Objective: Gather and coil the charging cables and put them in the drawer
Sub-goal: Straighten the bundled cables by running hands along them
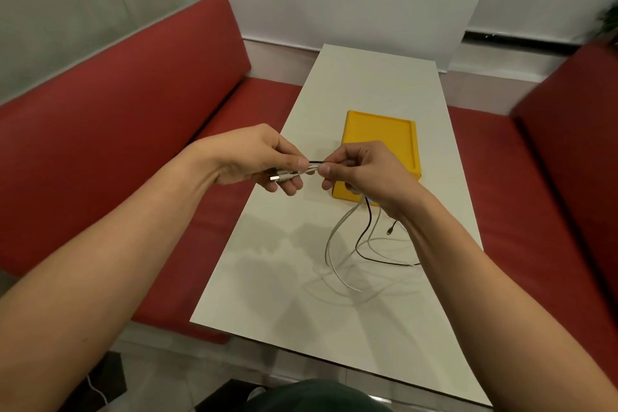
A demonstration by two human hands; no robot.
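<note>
Several charging cables (347,244), white ones and a black one, hang from my hands and trail in loose loops over the white table (374,77). My left hand (254,157) pinches their plug ends together, with a metal USB plug (274,177) sticking out below the fingers. My right hand (364,167) grips the same bundle a few centimetres to the right, above the table. Behind my right hand lies a flat yellow drawer box (381,130), partly hidden by that hand. The black cable's small plug (389,231) rests on the table.
Red upholstered benches (133,117) run along the left and right sides of the narrow table. White wall panels stand behind it. A dark object with a white cord (97,388) sits on the floor at lower left.
</note>
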